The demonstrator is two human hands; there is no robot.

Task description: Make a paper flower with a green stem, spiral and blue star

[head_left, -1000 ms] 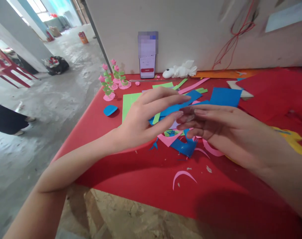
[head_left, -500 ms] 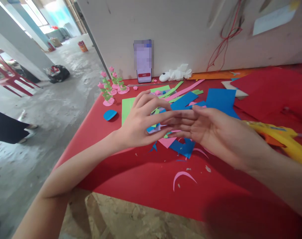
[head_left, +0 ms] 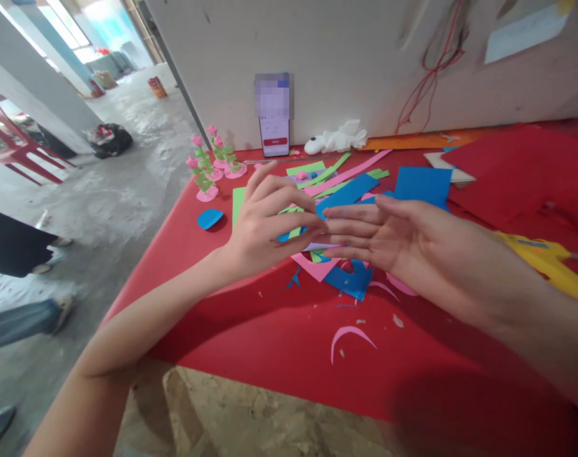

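Above a heap of cut paper, my left hand (head_left: 269,219) is palm down with bent, spread fingers and nothing visible in it. Facing it, my right hand (head_left: 398,238) is turned palm up, its fingers stretched out and without anything in them. The fingertips of both hands meet or nearly meet; whether they touch I cannot tell. Under and around them lie blue paper (head_left: 353,282), a green sheet (head_left: 238,200), a pink strip (head_left: 353,172) and small scraps. A rounded blue paper piece (head_left: 210,219) rests left of my left hand.
Pink paper flowers (head_left: 205,171) on round bases stand at the table's left corner. A phone (head_left: 274,136) leans on the wall beside a white crumpled item (head_left: 343,138). A yellow glue gun (head_left: 540,260) lies by my right forearm. Another person's leg (head_left: 26,324) shows at left.
My hands have shifted slightly apart, the left one moving left, and less of their fingers overlaps. A jeans-clad leg and a shoe have come into view at left.
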